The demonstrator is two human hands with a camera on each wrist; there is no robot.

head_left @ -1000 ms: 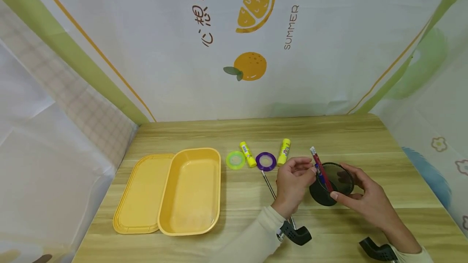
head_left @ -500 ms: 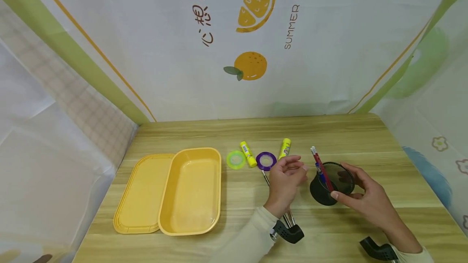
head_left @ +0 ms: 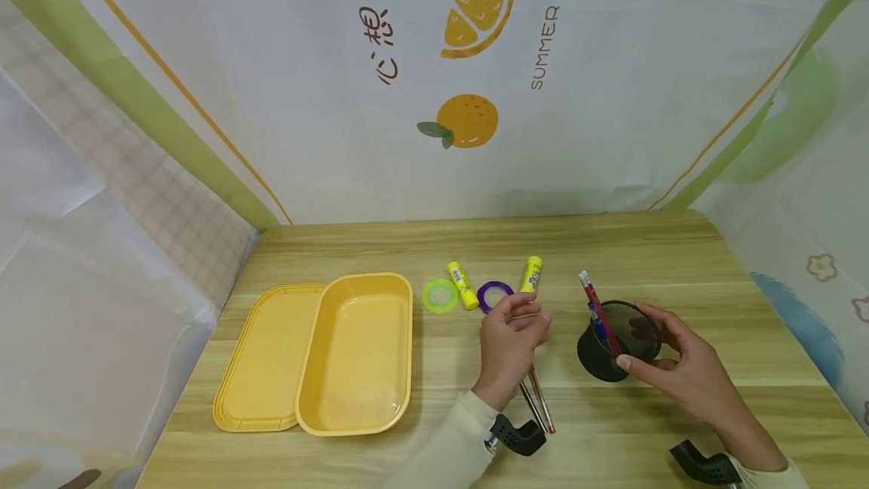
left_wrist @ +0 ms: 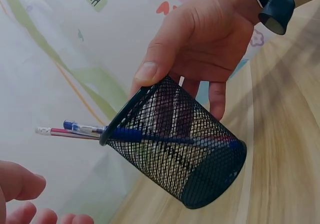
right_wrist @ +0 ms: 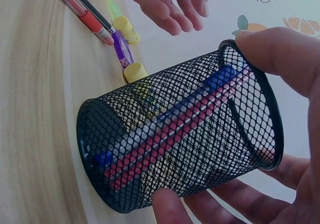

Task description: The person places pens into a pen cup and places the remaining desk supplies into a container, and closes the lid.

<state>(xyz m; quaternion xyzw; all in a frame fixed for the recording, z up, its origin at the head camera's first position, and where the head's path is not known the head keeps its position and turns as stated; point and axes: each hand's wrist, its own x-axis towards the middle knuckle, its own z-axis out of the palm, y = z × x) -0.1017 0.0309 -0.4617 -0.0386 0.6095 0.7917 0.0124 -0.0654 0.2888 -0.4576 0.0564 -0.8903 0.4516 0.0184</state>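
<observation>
My right hand (head_left: 689,379) grips a black mesh pen holder (right_wrist: 170,174) by its rim, thumb on one side and fingers on the other. The holder is tilted. Inside it lean a blue pen (left_wrist: 82,129) and red pencils (head_left: 589,291) with white ends. To its left hovers my left hand (head_left: 511,349), fingers relaxed and nothing in them. Below that hand a red pen (right_wrist: 90,23) and a dark, slender pencil-like stick (head_left: 529,402) lie on the table, partly hidden by the hand in the head view.
Two yellow glue sticks (head_left: 463,285), a green tape roll (head_left: 440,296) and a purple tape roll (head_left: 490,294) lie behind the left hand. A yellow bin (head_left: 356,353) stands at the left, beside its yellow lid (head_left: 265,361). A printed curtain (head_left: 597,119) hangs behind the table.
My left hand has drawn away from the pen holder, leftward, over the pens on the table, uncovering their near ends. The right hand and the holder stay in place.
</observation>
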